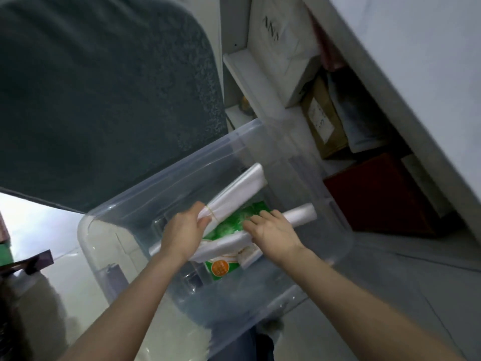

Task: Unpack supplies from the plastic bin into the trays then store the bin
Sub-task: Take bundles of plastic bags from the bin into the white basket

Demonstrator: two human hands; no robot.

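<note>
While both forearms reach in from the near edge, two hands work inside a clear plastic bin point(109, 230).

Nearest, the left hand point(183, 231) is curled shut around the banded end of a bundle of white plastic bags point(234, 190), which slants up and away from it toward the bin's far wall. Just beside it, the right hand point(273, 234) lies palm-down with fingers loosely bent over a white roll of plastic point(299, 213); whether it grips the roll I cannot tell. Between and under both hands lies a green packet point(229, 222) with an orange round label, flat on the bin's floor. Beyond the bin stand a grey-green upholstered chair point(104, 87) and open white shelves point(242, 66) holding boxes.
</note>
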